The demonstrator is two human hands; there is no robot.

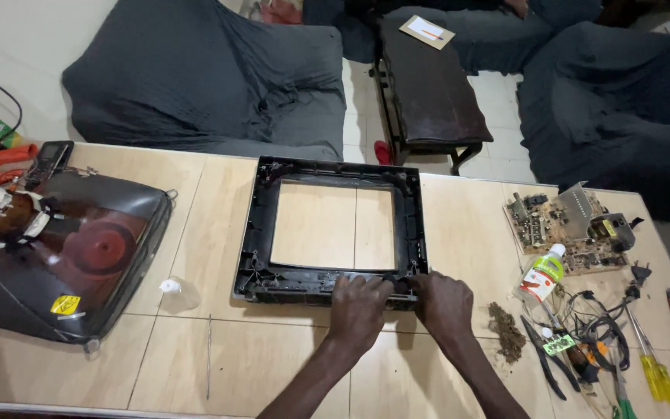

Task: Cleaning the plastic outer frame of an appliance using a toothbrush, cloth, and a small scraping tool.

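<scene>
A black plastic television front frame (261, 225) lies flat on the light wooden table (219, 365), its middle open to the tabletop. My left hand (358, 304) grips the frame's near edge with curled fingers. Beside it, my right hand (445, 302) holds the same near edge at its right corner. A picture tube (79, 256) with its neck and wiring lies face down at the left of the table, apart from both hands.
At the right lie a circuit board (568, 225), a small white bottle with a green label (543, 273), pliers (544, 353), yellow and red screwdrivers (657, 372), tangled wires and a brown dust pile (505, 330). Dark sofas and a low dark table (428, 85) stand beyond.
</scene>
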